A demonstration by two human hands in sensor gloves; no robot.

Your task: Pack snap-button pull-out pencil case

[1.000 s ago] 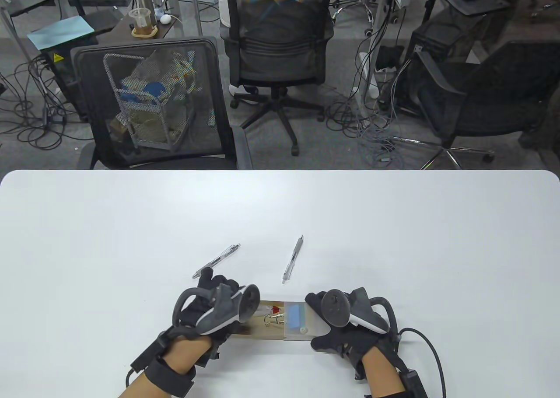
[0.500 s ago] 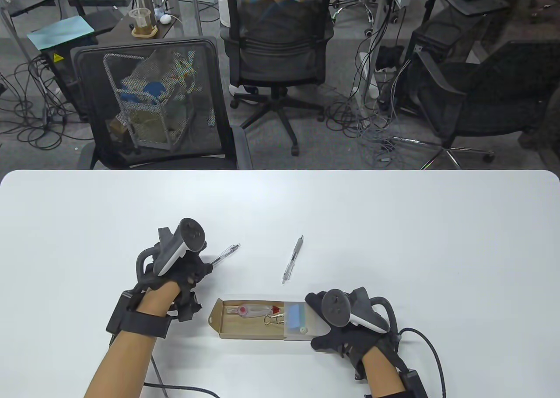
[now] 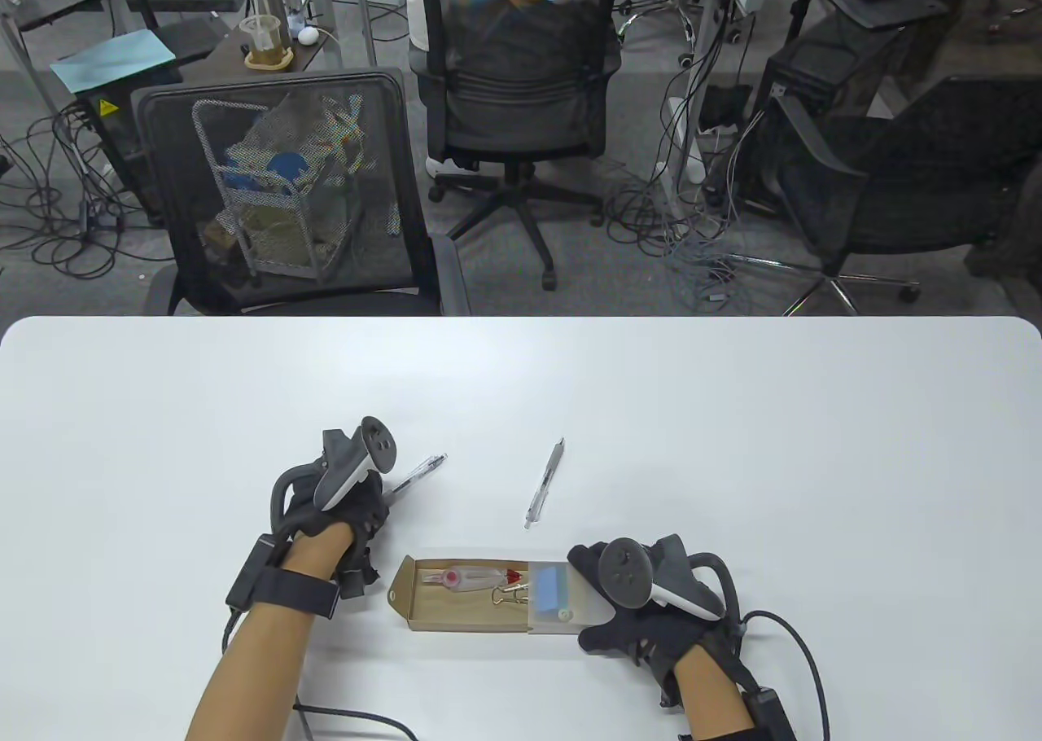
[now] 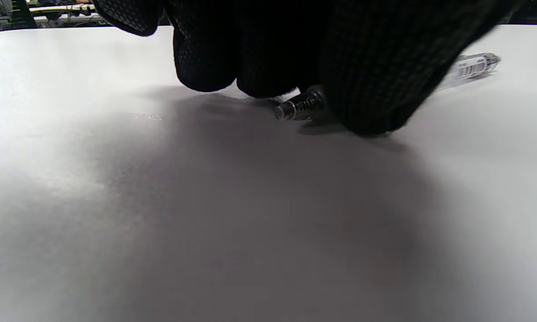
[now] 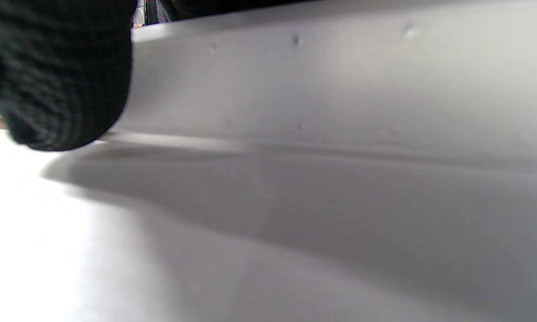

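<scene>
The left hand (image 3: 338, 501) has pulled back a touch toward six o'clock since half a second ago, its tracker now tipped lower, and the gloved fingers (image 4: 366, 80) are closed down over the near end of the clear plastic click pen with a printed barrel (image 3: 415, 475), which still lies flat on the white table (image 3: 733, 415); the left wrist view shows the metal tip poking out beneath the fingertips, so the hand is narrowed onto the pen but has not lifted it. A second ago that hand was on the case itself. The brown cardboard pull-out pencil case with a frosted translucent sleeve (image 3: 480, 594) has not shifted: it lies at the table's six o'clock, tray drawn out toward nine, a pale pink cutter (image 3: 464, 578), a gold binder clip (image 3: 509, 596) and a blue eraser (image 3: 552, 588) inside. The right hand (image 3: 643, 602) stays wrapped on the sleeve end at three o'clock, holding it. The second grey slim pen (image 3: 545, 483) lies untouched at twelve o'clock of the case, well apart from the first.
</scene>
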